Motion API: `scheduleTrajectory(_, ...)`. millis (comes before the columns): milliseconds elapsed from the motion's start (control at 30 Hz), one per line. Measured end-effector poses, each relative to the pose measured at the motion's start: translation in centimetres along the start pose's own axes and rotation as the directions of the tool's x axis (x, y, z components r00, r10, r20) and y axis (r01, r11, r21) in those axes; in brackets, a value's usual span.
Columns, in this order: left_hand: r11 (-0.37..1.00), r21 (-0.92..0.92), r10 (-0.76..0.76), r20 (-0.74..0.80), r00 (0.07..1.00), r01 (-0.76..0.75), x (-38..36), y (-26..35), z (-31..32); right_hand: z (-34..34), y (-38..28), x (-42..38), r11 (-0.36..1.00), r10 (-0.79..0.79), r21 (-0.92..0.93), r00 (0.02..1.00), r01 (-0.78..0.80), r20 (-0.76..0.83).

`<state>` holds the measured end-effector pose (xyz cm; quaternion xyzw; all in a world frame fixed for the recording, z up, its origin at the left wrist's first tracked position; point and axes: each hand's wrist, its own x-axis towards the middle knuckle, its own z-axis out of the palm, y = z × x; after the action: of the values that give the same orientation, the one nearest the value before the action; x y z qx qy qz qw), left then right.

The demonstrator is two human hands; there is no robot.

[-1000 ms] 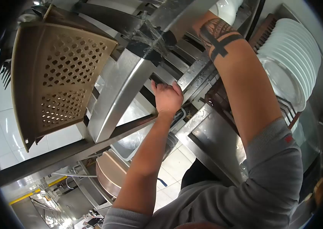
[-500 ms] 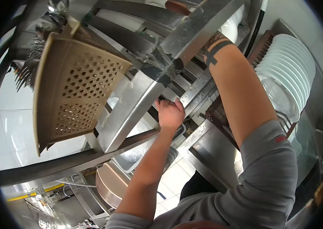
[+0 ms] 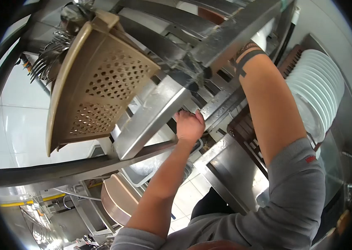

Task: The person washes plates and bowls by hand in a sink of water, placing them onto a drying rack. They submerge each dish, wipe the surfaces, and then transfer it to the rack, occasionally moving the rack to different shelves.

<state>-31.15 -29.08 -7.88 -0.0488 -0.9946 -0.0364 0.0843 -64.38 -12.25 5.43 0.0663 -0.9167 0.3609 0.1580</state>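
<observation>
left hand (image 3: 190, 125) has its fingers curled at the lower end of the steel rail (image 3: 226, 102); from my feed i cannot tell whether they grasp it. right hand is hidden from me behind the steel beam (image 3: 242, 31), so its state i cannot tell. i see a perforated beige plastic basket (image 3: 105, 85) leftward, near forks (image 3: 44, 66), and white plates (image 3: 324, 83) racked rightward.

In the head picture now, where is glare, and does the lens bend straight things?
All in the head view: glare whitens patches of the lower steel surface; light streaks the white tiles at left; the long rail bows and corners go black, as with a wide lens; the left hand looks fairly sharp.
</observation>
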Motion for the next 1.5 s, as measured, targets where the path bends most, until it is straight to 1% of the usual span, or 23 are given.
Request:
scheduleTrajectory(200, 0.997, 0.066, 0.039, -0.056, 0.998, -0.035, -0.2, 0.0, 0.8, -1.6, -2.3, -7.0, 0.971, -0.128, -0.191, 0.989, 0.141, 0.080)
scheduleTrajectory(300, 0.994, 0.096, 0.055, -0.057, 0.997, -0.050, -0.4, 0.0, 0.8, -3.3, -3.5, -14.6, 0.921, -0.278, -0.283, 0.961, 0.267, 0.002)
scheduleTrajectory(333, 0.991, 0.126, 0.053, -0.042, 0.998, -0.048, -0.5, 0.1, 0.9, -11.3, -7.6, -19.1, 0.910, -0.008, -0.365, 0.890, 0.195, 0.456)
scheduleTrajectory(400, 0.986, 0.155, 0.061, -0.036, 0.997, -0.055, -0.5, -0.1, 1.4, -15.3, -6.6, -26.7, 0.986, -0.071, -0.109, 0.903, 0.129, 0.424)
scheduleTrajectory(433, 0.986, 0.158, 0.069, -0.051, 0.996, -0.060, -0.4, -0.1, 1.6, -19.6, -6.6, -31.4, 0.998, -0.057, 0.029, 0.938, 0.050, 0.342)
scheduleTrajectory(500, 0.979, 0.191, 0.086, -0.088, 0.992, -0.068, -0.7, 0.4, 1.2, -26.8, -4.6, -41.3, 0.978, -0.086, 0.199, 0.988, 0.059, 0.127)
scheduleTrajectory(600, 0.946, 0.310, 0.120, -0.077, 0.990, -0.090, -0.3, -1.0, 3.0, -38.0, -1.5, -54.3, 0.906, 0.332, 0.137, 0.873, -0.400, 0.357)
scheduleTrajectory(633, 0.919, 0.372, 0.146, -0.011, 0.989, -0.131, -0.4, -0.8, 2.6, -39.5, 2.2, -59.3, 0.896, 0.383, 0.067, 0.840, -0.439, 0.386)
scheduleTrajectory(667, 0.884, 0.409, 0.192, 0.121, 0.974, -0.225, -0.2, -1.3, 2.6, -40.5, 5.3, -63.0, 0.763, 0.592, -0.065, 0.656, -0.643, 0.468)
scheduleTrajectory(700, 0.822, 0.472, 0.282, 0.149, 0.948, -0.319, -0.4, -1.9, 3.1, -40.6, 8.0, -66.7, 0.705, 0.682, -0.166, 0.597, -0.689, 0.423)
scheduleTrajectory(733, 0.820, 0.478, 0.251, 0.191, 0.949, -0.314, -0.2, -2.1, 3.4, -40.1, 10.7, -70.4, 0.642, 0.758, -0.262, 0.543, -0.721, 0.363)
scheduleTrajectory(767, 0.910, 0.358, 0.156, 0.175, 0.972, -0.211, 0.4, -2.5, 4.2, -39.0, 13.7, -75.0, 0.632, 0.769, -0.308, 0.527, -0.711, 0.361)
scheduleTrajectory(800, 0.901, 0.384, 0.142, 0.178, 0.974, -0.202, 0.0, -1.5, 3.3, -37.6, 16.3, -78.6, 0.640, 0.766, -0.354, 0.531, -0.682, 0.361)
scheduleTrajectory(933, 0.968, 0.250, 0.020, 0.063, 0.998, -0.035, 0.0, -0.8, 3.6, -30.8, 21.6, -84.3, 0.548, 0.809, -0.366, 0.366, -0.752, 0.460)
scheduleTrajectory(1033, 0.972, 0.235, -0.011, 0.067, 0.998, -0.005, -0.1, -0.4, 2.9, -23.9, 26.0, -85.8, 0.556, 0.788, -0.405, 0.306, -0.726, 0.534)
scheduleTrajectory(1133, 0.968, 0.243, 0.048, 0.076, 0.996, -0.065, -0.2, -0.6, 3.1, -18.7, 29.1, -86.6, 0.562, 0.782, -0.417, 0.294, -0.714, 0.550)
scheduleTrajectory(1200, 0.974, 0.221, 0.038, 0.036, 0.999, -0.045, -0.3, -0.8, 2.8, -16.1, 29.7, -85.8, 0.557, 0.789, -0.412, 0.305, -0.721, 0.534)
scheduleTrajectory(1300, 0.961, 0.268, 0.068, -0.004, 0.998, -0.065, 0.5, -2.7, 4.5, -15.7, 27.6, -81.8, 0.491, 0.833, -0.462, 0.242, -0.739, 0.497)
scheduleTrajectory(1333, 0.982, 0.189, 0.033, -0.077, 0.996, -0.018, -0.2, -1.1, 3.5, -15.6, 26.4, -80.7, 0.632, 0.755, -0.496, 0.328, -0.595, 0.568)
scheduleTrajectory(1367, 0.980, 0.199, 0.022, -0.036, 0.999, -0.015, 0.1, -1.5, 3.7, -15.5, 25.4, -80.3, 0.739, 0.669, -0.518, 0.385, -0.431, 0.635)
scheduleTrajectory(1400, 0.982, 0.186, 0.025, -0.043, 0.999, -0.016, -0.2, -1.2, 3.3, -15.4, 24.9, -80.2, 0.749, 0.661, -0.520, 0.398, -0.411, 0.637)
scheduleTrajectory(1433, 0.986, 0.167, 0.025, -0.059, 0.998, -0.014, -0.2, -0.6, 2.9, -15.4, 24.7, -79.5, 0.649, 0.729, -0.483, 0.299, -0.588, 0.616)
scheduleTrajectory(1500, 0.983, 0.184, -0.006, -0.047, 0.999, 0.015, -0.4, 0.3, 1.9, -11.4, 29.4, -82.3, 0.660, 0.735, -0.593, 0.230, -0.462, 0.638)
